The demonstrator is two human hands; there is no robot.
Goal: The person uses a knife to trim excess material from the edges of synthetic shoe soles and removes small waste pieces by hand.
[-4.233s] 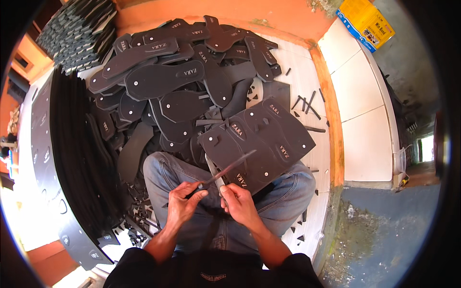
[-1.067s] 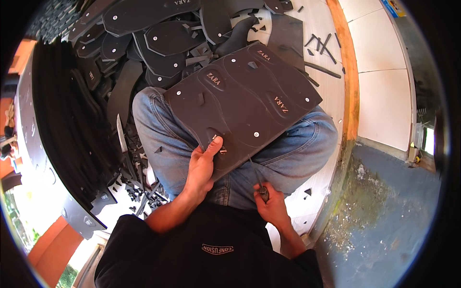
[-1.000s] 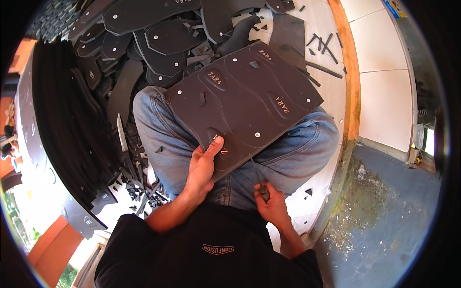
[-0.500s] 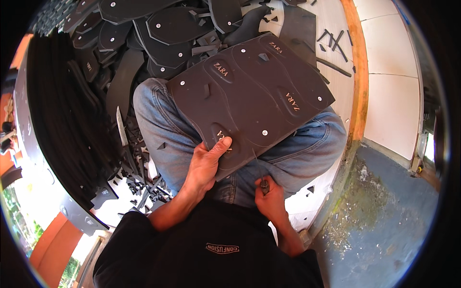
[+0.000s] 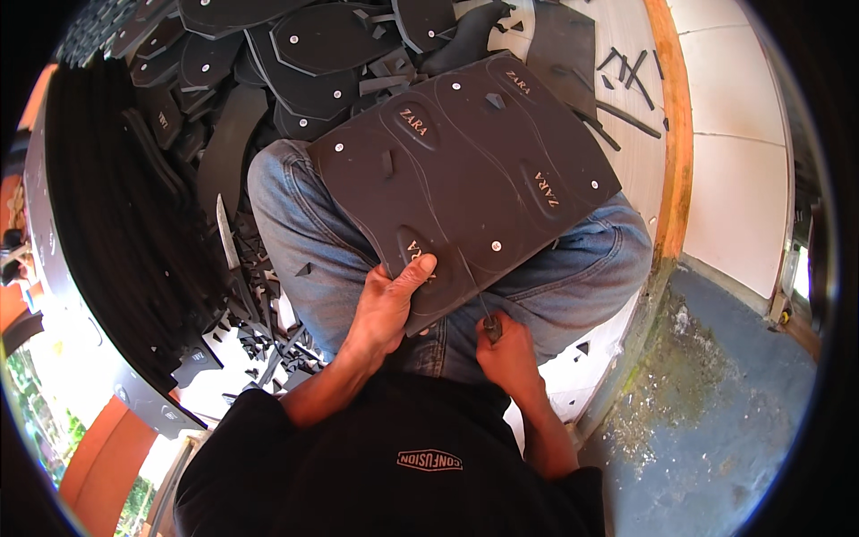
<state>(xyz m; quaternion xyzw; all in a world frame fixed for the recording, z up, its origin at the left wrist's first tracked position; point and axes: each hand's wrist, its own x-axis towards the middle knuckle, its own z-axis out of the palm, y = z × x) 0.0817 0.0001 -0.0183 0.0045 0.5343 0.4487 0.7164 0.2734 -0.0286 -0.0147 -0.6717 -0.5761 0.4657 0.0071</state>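
Across my lap lies a dark foam sheet [image 5: 474, 170] marked with sole-shaped outlines, pale lettering and small white round dots. My left hand [image 5: 378, 309] grips its near edge, the thumb pressed on top and the fingers hidden below. In my right hand [image 5: 510, 353] is a thin-bladed knife [image 5: 491, 326], held by its dark handle. Its narrow blade reaches over the sheet's near edge, right of my left thumb; how deep it goes in cannot be made out. Two small dark foam scraps rest on top of the sheet.
A second knife [image 5: 227, 234] with a bright blade lies left of my knee among foam scraps [image 5: 273, 345]. Stacked dark sheets [image 5: 116, 215] stand at the left. Cut sole pieces [image 5: 331, 45] pile up ahead. A wooden strip [image 5: 673, 170] edges the floor at right.
My right hand has moved slightly forward, and the knife blade now extends farther over the sheet. My left hand keeps its grip on the sheet.
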